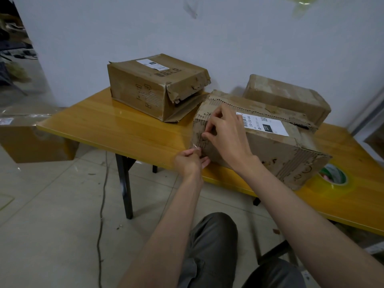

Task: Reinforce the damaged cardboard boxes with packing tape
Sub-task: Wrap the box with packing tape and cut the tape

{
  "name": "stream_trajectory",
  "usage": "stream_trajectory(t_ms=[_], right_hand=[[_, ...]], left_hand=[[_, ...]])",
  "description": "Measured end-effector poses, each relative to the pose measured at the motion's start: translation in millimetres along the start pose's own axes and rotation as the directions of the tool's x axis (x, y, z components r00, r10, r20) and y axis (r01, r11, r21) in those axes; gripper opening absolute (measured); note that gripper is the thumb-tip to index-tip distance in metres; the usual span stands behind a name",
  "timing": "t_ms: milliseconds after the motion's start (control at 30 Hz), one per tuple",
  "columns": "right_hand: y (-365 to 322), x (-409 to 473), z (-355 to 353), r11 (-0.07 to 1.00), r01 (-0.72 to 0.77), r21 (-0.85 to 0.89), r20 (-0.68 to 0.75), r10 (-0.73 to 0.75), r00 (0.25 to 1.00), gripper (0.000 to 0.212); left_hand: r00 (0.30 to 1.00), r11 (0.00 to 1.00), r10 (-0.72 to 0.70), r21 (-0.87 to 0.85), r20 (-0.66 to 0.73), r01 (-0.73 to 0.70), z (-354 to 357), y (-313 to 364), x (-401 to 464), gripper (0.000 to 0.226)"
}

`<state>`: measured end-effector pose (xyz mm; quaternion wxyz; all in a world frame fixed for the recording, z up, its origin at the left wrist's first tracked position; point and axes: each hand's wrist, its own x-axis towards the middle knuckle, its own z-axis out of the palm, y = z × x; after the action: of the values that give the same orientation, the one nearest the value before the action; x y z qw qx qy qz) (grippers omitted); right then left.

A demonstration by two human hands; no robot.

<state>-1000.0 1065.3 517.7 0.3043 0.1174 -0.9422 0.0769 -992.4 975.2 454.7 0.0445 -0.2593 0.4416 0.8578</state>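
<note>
A torn cardboard box (276, 150) with a white shipping label lies on the yellow wooden table (128, 129), near its front edge. My left hand (190, 161) pinches the end of a clear tape strip (195, 146) at the box's lower left corner. My right hand (225, 134) rests on the box's left end, fingertips pinching at the tape there. A roll of packing tape (334, 176) lies on the table just right of the box.
Two more damaged boxes stand behind: a larger one (153, 86) at the back left with an open torn flap, a smaller one (291, 96) at the back right. Another box (33, 142) sits on the floor at left. A cable (101, 204) runs across the tiles. My knees are below.
</note>
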Motion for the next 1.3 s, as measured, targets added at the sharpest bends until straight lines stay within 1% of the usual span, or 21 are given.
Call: stream_trajectory(t_ms=[200, 433, 500, 600, 667, 733, 767, 800, 867, 933, 1000, 1100, 1167, 1233, 1300], right_hand=[[0, 0, 2, 0.998, 0.031, -0.047, -0.018, -0.032, 0.999, 0.021], [3, -3, 5, 0.992, 0.081, -0.092, -0.056, -0.087, 0.995, 0.025], [3, -4, 5, 0.991, 0.098, -0.095, -0.073, -0.106, 0.992, 0.027], [4, -6, 6, 0.989, 0.113, -0.093, -0.095, -0.122, 0.988, 0.028], [5, -8, 6, 0.988, 0.121, -0.097, -0.102, -0.131, 0.986, 0.029], [5, -8, 7, 0.987, 0.126, -0.103, -0.101, -0.136, 0.985, 0.030], [5, -8, 7, 0.986, 0.128, -0.106, -0.101, -0.139, 0.985, 0.031], [5, -9, 7, 0.985, 0.130, -0.109, -0.102, -0.141, 0.985, 0.031], [6, -9, 8, 0.984, 0.137, -0.115, -0.103, -0.148, 0.984, 0.032], [7, -9, 9, 0.983, 0.143, -0.116, -0.103, -0.155, 0.983, 0.032], [9, -10, 10, 0.981, 0.153, -0.119, -0.106, -0.165, 0.980, 0.032], [10, -11, 12, 0.977, 0.167, -0.131, -0.120, -0.183, 0.976, 0.036], [9, -10, 12, 0.985, 0.141, -0.104, -0.122, -0.153, 0.981, 0.047], [9, -7, 11, 0.992, 0.108, -0.064, -0.100, -0.114, 0.988, 0.057], [11, -4, 9, 0.996, 0.081, -0.041, -0.069, -0.084, 0.994, 0.060]], left_hand=[[1.000, 1.000, 0.022, -0.012, -0.011, -0.022, 4, -1, 3, 0.014], [0.999, 0.998, 0.041, 0.055, 0.010, -0.042, 2, -3, 14, 0.019], [0.998, 0.994, 0.051, 0.095, 0.027, -0.053, 0, -1, 19, 0.021], [0.994, 0.965, 0.100, 0.239, 0.049, -0.109, -5, -1, 26, 0.027], [0.980, 0.900, 0.194, 0.387, 0.054, -0.199, -9, 1, 28, 0.039], [0.929, 0.745, 0.363, 0.575, 0.076, -0.338, -11, 4, 31, 0.056], [0.893, 0.663, 0.437, 0.631, 0.109, -0.402, -13, 5, 34, 0.063], [0.860, 0.606, 0.488, 0.650, 0.151, -0.458, -14, 7, 36, 0.068], [0.812, 0.539, 0.526, 0.639, 0.253, -0.548, -16, 11, 40, 0.076], [0.797, 0.528, 0.493, 0.608, 0.348, -0.592, -16, 15, 43, 0.082], [0.787, 0.532, 0.457, 0.582, 0.414, -0.615, -17, 16, 47, 0.079], [0.782, 0.519, 0.452, 0.586, 0.429, -0.622, -17, 14, 53, 0.068], [0.794, 0.545, 0.443, 0.579, 0.416, -0.607, -18, 12, 53, 0.060], [0.790, 0.558, 0.448, 0.559, 0.420, -0.613, -20, 12, 53, 0.054], [0.777, 0.548, 0.456, 0.551, 0.434, -0.629, -21, 11, 56, 0.051]])
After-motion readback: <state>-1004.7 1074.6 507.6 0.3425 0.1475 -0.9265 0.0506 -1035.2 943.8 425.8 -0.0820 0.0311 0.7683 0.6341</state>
